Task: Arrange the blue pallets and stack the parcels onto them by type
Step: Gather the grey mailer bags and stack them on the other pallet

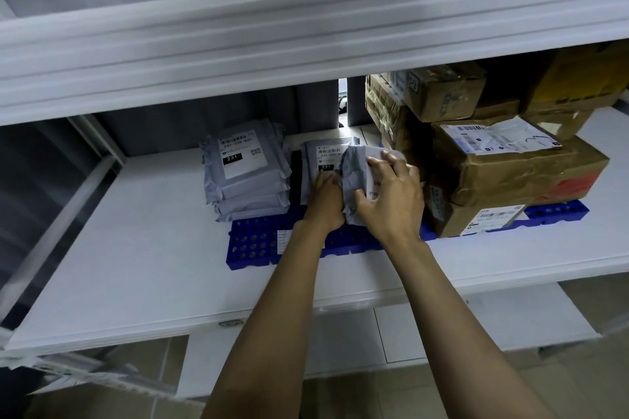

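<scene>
Item: crumpled grey mailer (354, 187), clamped between our left hand (328, 199) at its 9 o'clock side and our right hand (391, 196) over its top and 3 o'clock side. We held it above the blue pallet (258, 241) on the white shelf (143, 248). At the mailer's 9 o'clock we recorded a stack of grey mailers (246, 170) on the pallet; just behind it, a second labelled grey parcel (323, 155). At 3 o'clock we recorded taped cardboard boxes (510, 160), stacked on another blue pallet (558, 209).

White shelf (143, 265) (bearing blue pallets (258, 241)).
</scene>
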Action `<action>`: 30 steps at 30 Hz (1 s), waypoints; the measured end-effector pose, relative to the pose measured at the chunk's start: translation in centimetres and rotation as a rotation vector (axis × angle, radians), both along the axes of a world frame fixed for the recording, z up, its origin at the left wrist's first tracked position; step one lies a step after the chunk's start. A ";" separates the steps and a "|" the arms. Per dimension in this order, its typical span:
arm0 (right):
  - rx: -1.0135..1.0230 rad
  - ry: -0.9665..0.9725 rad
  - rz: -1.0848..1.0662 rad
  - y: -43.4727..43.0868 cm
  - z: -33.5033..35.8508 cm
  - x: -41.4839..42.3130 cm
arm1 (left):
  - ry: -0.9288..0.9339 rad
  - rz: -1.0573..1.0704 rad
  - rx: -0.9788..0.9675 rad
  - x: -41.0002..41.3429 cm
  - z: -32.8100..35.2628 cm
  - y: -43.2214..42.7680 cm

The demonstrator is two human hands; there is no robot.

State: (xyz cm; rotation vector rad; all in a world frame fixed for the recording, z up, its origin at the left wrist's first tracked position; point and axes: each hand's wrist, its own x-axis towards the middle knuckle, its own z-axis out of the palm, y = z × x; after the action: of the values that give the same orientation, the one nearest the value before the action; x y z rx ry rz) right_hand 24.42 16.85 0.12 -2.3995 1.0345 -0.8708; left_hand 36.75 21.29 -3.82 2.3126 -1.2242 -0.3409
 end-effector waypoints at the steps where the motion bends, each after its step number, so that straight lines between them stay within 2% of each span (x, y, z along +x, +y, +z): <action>1: -0.006 0.001 0.001 0.1 0.0 0.1 | -0.003 -0.002 -0.087 -0.3 0.6 0.6; 3: -0.019 -0.017 0.007 0.2 -0.1 0.3 | 0.139 0.090 -0.299 -1.1 1.8 2.2; 6: -0.041 -0.096 0.033 0.9 0.0 0.9 | 0.558 0.247 -0.573 -2.3 3.2 4.6; 8: -0.065 -0.160 0.076 1.7 0.2 1.4 | 0.789 0.270 -0.609 -3.1 4.1 5.7; 9: -0.083 -0.197 0.104 2.2 0.3 1.8 | 0.830 0.267 -0.615 -3.4 4.6 6.2; 14: -0.146 -0.328 0.314 4.3 1.2 3.0 | 0.780 0.369 -0.781 -3.3 6.2 8.5; 20: 0.047 -0.558 0.567 5.8 2.0 4.3 | 0.685 0.487 -0.916 -2.3 7.5 11.4; 23: 0.115 -0.646 0.641 6.4 2.6 5.1 | 0.727 0.520 -0.983 -1.8 7.7 12.9; 27: 0.168 -0.708 0.587 6.8 2.7 6.1 | 0.754 0.613 -1.100 -0.5 8.0 14.8; 30: 0.267 -0.656 0.464 6.7 2.1 7.1 | 0.785 0.640 -1.160 1.0 7.9 16.3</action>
State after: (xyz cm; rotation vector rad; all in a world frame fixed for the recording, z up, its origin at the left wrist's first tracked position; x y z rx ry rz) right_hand 31.50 23.53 2.26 -1.8075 0.2997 -1.1350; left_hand 37.70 37.59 4.06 1.2020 -0.1158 -0.1779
